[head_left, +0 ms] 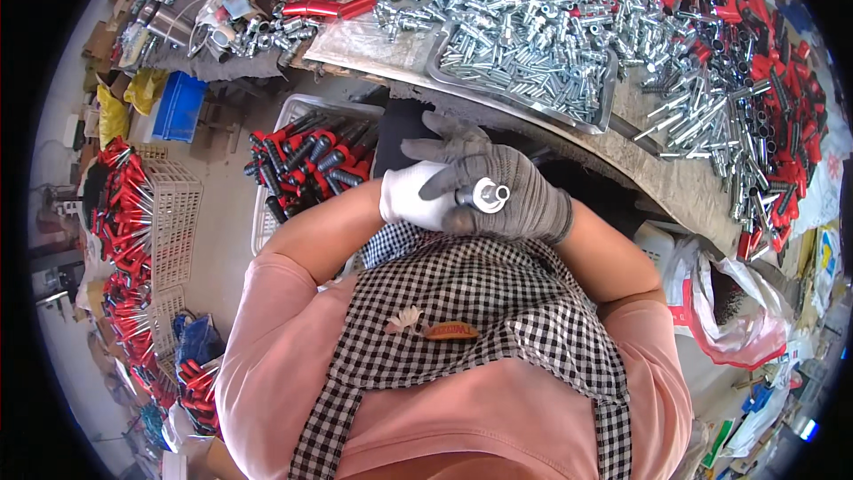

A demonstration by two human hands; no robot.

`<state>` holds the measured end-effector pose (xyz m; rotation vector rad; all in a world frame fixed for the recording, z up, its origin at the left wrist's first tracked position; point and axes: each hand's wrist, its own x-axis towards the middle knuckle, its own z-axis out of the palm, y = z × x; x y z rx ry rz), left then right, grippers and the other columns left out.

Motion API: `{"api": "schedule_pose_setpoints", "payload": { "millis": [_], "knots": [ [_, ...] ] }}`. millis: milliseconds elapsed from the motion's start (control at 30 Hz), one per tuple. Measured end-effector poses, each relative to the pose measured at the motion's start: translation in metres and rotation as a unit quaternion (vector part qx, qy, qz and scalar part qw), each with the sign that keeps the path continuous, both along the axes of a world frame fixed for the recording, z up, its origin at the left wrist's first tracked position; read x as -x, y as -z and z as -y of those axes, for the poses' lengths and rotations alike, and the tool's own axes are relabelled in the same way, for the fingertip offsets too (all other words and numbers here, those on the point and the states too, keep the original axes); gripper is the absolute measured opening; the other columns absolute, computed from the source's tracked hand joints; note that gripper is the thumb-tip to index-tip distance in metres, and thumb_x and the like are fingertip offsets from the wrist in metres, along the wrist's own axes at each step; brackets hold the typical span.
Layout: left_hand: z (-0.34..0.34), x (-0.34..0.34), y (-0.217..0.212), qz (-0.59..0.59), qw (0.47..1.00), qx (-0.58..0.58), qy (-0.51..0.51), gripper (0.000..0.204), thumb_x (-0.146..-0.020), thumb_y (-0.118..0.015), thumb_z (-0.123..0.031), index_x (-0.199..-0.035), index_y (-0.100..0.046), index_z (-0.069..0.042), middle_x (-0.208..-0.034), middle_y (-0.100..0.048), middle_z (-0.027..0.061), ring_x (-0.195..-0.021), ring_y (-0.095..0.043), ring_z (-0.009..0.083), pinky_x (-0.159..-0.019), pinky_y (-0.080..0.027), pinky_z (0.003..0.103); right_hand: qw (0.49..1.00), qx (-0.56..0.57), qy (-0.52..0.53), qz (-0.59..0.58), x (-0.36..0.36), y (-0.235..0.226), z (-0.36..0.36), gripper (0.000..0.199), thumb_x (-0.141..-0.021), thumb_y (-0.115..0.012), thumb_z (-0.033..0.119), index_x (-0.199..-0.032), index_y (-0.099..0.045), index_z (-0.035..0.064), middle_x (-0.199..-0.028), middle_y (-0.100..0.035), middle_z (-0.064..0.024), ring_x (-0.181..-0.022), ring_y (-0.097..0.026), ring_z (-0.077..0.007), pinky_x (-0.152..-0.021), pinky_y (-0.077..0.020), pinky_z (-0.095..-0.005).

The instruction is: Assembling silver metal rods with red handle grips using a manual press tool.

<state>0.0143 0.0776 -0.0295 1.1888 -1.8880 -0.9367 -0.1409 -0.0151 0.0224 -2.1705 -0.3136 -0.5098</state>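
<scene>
A white crate (277,116) of red-handled tools sits lower left. The white-gloved left hand (410,197) and grey-gloved right hand (498,188) are both clamped on a metal fitting (487,195), held at the chest below the counter (662,180).

Oval orange label (450,332) on apron; red-white bag (742,342) right, yellow bags (133,98) left.

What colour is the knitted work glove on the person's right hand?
Grey, on the right hand, which holds a small silver metal fitting; the head view shows it best.
</scene>
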Motion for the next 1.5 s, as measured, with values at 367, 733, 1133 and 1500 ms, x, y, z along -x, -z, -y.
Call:
{"api": "schedule_pose_setpoints", "payload": {
  "millis": [367, 733, 1133, 1500],
  "knots": [
    [0.003, 0.001, -0.044, -0.002, 0.993, -0.113, 0.026, 0.037, -0.073, -0.077, -0.021, -0.106, -0.066, -0.007, -0.100, -0.069, 0.0124, -0.094, -0.066, 0.0257, -0.082, -0.053, 0.037, 0.979, -0.202, 0.025, -0.026, 0.024, -0.006, 0.006, 0.092, -0.067, -0.086, 0.044, -0.141, -0.048, 0.0054, -0.133, -0.059, -0.0113, -0.132, -0.046, -0.0289, -0.112, -0.0315, -0.0447],
    [0.004, 0.004, -0.027, -0.034, 0.994, -0.090, 0.054, 0.048, -0.074, -0.080, -0.022, -0.115, -0.060, -0.006, -0.114, -0.061, 0.0127, -0.111, -0.058, 0.0253, -0.093, -0.048, 0.037, 0.965, -0.253, 0.054, -0.051, 0.021, -0.002, 0.006, 0.056, -0.070, -0.085, 0.038, -0.114, -0.071, 0.0078, -0.130, -0.060, -0.0178, -0.127, -0.052, -0.0310, -0.104, -0.0418, -0.0441],
    [0.016, 0.012, -0.014, -0.119, 0.993, 0.012, 0.008, 0.059, -0.077, -0.078, -0.020, -0.127, -0.053, -0.001, -0.120, -0.061, 0.0184, -0.111, -0.060, 0.0346, -0.099, -0.047, 0.042, 0.968, -0.238, 0.072, -0.022, 0.014, 0.009, 0.013, 0.044, -0.072, -0.084, 0.027, -0.110, -0.069, 0.0097, -0.129, -0.061, -0.0145, -0.124, -0.054, -0.0334, -0.107, -0.0410, -0.0466],
    [0.017, 0.033, 0.026, 0.056, 0.984, 0.167, -0.009, 0.061, -0.079, -0.072, -0.015, -0.134, -0.049, -0.002, -0.130, -0.056, 0.0174, -0.123, -0.052, 0.0337, -0.106, -0.041, 0.042, 0.994, -0.102, -0.018, 0.018, -0.006, -0.008, 0.003, 0.040, -0.073, -0.076, 0.030, -0.106, -0.071, 0.0099, -0.112, -0.067, -0.0095, -0.124, -0.050, -0.0359, -0.103, -0.0398, -0.0434]
  ]
}}
